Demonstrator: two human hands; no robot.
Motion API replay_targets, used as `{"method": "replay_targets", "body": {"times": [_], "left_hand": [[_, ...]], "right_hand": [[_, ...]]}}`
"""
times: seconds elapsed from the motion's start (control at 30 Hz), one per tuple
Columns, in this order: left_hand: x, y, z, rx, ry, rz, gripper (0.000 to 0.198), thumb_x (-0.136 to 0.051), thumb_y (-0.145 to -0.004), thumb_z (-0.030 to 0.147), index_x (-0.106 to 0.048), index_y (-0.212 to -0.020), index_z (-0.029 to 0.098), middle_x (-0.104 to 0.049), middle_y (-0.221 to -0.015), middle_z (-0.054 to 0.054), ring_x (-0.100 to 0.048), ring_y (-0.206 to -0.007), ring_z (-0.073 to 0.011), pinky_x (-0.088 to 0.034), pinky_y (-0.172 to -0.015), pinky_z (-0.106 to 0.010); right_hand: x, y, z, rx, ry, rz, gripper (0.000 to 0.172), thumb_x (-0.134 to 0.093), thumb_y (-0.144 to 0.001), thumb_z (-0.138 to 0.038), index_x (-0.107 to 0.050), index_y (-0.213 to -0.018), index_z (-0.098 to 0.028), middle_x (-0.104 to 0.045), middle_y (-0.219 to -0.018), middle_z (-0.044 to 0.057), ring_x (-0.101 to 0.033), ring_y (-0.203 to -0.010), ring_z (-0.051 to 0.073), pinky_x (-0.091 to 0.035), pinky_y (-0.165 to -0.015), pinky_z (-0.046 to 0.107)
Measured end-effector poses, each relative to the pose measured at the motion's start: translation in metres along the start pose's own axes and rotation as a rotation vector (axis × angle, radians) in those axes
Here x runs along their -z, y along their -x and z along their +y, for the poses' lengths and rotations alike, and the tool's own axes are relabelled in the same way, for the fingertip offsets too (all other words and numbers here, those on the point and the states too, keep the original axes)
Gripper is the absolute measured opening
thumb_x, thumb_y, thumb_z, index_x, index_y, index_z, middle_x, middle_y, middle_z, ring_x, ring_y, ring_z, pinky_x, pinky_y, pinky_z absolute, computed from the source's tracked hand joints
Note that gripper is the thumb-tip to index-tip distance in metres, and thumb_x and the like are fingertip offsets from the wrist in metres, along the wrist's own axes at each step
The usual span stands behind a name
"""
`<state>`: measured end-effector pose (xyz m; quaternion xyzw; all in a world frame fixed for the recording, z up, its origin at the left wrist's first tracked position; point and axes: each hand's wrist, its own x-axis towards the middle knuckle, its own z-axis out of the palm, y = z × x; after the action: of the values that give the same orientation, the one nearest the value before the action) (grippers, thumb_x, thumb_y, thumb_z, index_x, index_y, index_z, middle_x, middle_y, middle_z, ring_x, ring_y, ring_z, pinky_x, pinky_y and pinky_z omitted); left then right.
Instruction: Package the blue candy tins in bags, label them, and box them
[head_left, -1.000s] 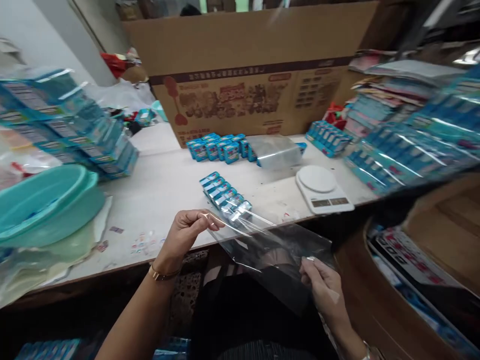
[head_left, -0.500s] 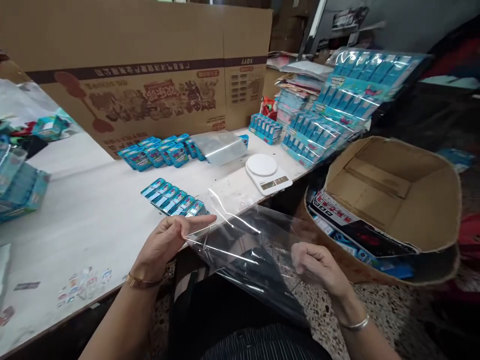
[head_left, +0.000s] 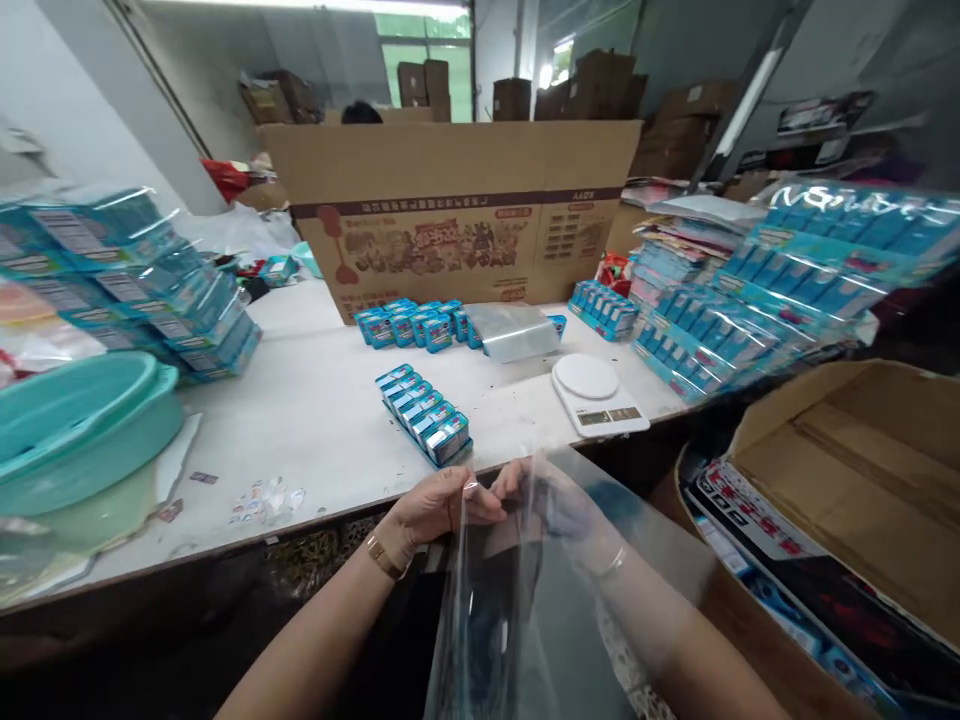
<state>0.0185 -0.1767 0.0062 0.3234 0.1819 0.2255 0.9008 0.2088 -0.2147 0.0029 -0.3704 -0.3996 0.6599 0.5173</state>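
A clear plastic bag [head_left: 547, 610] hangs in front of me below the table edge. My left hand [head_left: 439, 505] pinches its top edge with closed fingers. My right hand [head_left: 559, 500] is seen through the film, fingers closed on the same top edge close beside the left. On the white table [head_left: 315, 420] just beyond my hands lies a row of small blue packets [head_left: 424, 412] standing on edge.
More blue packets [head_left: 409, 325] and a stack of clear bags [head_left: 514, 330] lie before a big cardboard box [head_left: 457, 210]. A white scale [head_left: 596, 392] sits right. Wrapped blue packs [head_left: 757, 300] pile right and left [head_left: 150, 285]. Teal basin [head_left: 75, 425] left; open carton [head_left: 847, 480] on the floor right.
My hands came together at the bag's top edge, and the bag now hangs down instead of being stretched sideways. The view swung back left and tilted up.
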Motion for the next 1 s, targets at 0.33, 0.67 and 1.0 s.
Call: {"method": "replay_targets", "body": {"times": [0.33, 0.67, 1.0], "left_hand": [[0.023, 0.029, 0.014, -0.137, -0.047, 0.121, 0.038, -0.080, -0.075, 0.044, -0.061, -0.059, 0.015, -0.057, -0.045, 0.002, -0.067, -0.055, -0.0167, -0.053, -0.084, -0.035], [0.025, 0.026, -0.036, -0.268, 0.025, 0.121, 0.064, -0.079, -0.075, 0.037, -0.057, -0.134, 0.027, -0.065, -0.062, 0.003, -0.048, -0.038, -0.0057, -0.030, -0.039, -0.016], [0.037, 0.009, -0.006, -0.645, -0.307, 0.695, 0.038, -0.080, -0.071, 0.045, -0.071, -0.093, 0.016, -0.063, -0.064, 0.003, -0.042, -0.040, -0.0040, -0.030, -0.043, -0.019]], "right_hand": [[0.016, -0.002, 0.019, -0.217, -0.231, -0.176, 0.071, -0.047, -0.073, -0.087, -0.066, -0.072, -0.019, -0.053, -0.046, -0.001, -0.048, -0.040, 0.014, -0.043, -0.047, 0.028], [0.007, -0.011, 0.042, -0.152, -0.242, -0.069, 0.036, -0.085, -0.063, -0.045, -0.059, -0.067, -0.021, -0.052, -0.061, -0.004, -0.040, -0.048, 0.009, -0.045, -0.057, 0.028], [0.002, -0.094, 0.021, 0.045, -0.116, 0.006, 0.046, -0.082, -0.063, -0.054, -0.049, -0.064, -0.022, -0.032, -0.055, -0.009, -0.023, -0.045, 0.008, -0.024, -0.045, 0.024]]}}
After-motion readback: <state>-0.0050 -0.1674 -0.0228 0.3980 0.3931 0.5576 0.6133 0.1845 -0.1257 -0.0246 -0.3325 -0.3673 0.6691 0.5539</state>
